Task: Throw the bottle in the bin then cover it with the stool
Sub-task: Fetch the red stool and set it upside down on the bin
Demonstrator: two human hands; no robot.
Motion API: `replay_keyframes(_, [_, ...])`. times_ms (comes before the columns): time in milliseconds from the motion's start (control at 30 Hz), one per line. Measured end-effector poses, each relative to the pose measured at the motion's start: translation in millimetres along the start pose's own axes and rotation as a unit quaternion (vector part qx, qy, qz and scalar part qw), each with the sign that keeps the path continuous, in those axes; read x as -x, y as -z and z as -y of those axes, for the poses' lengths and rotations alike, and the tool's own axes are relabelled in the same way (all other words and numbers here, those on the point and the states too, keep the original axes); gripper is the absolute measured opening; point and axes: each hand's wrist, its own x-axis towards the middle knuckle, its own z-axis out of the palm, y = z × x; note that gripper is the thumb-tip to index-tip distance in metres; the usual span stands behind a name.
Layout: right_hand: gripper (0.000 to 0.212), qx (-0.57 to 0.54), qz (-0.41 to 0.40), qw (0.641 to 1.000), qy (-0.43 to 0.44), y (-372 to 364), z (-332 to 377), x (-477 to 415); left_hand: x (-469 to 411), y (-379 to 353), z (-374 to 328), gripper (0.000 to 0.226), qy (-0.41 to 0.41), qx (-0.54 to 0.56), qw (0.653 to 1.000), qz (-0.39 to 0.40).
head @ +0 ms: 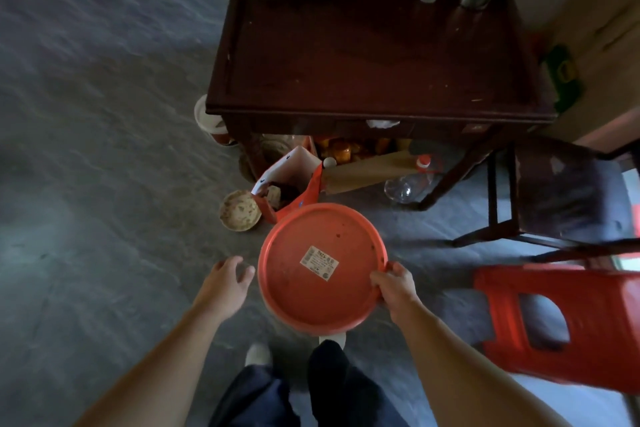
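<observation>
in front of the feet, the round red stool (320,269) is gripped at its right rim by the right hand (394,282); left hand (227,282) is open, just left of it, not touching. one-handed hold, so it could tilt or land off-centre on the bin (294,189) just beyond, knocking it over. bin holds paper and scraps; can't tell if the bottle is in. a clear bottle (410,180) lies under the table (377,55).

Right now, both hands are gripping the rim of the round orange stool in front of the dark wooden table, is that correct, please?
Not quite. In the head view only the right hand grips the rim of the round orange stool; the left hand is open beside it, apart from the rim. The stool is indeed in front of the dark wooden table.
</observation>
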Motion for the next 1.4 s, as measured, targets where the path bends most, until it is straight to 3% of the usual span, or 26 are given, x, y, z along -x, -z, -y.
replay_keyframes(400, [0.02, -0.003, -0.064, 0.998, -0.015, -38, -13, -9, -67, 13, 28, 0.051, -0.025, 0.006, 0.996, 0.081])
replay_keyframes(633, [0.021, 0.013, -0.077, 0.996, -0.031, -64, -53, -99, -135, -45, 38, 0.048, -0.065, 0.019, 0.991, 0.114])
replay_keyframes(1033, [0.021, 0.075, -0.054, 0.995, 0.028, -97, -133, -301, -250, -176, 81, 0.048, -0.121, 0.023, 0.991, 0.05])
replay_keyframes(1400, [0.032, 0.105, 0.038, 0.991, 0.071, -109, -136, -405, -362, -218, 64, 0.053, -0.193, -0.031, 0.98, -0.024])
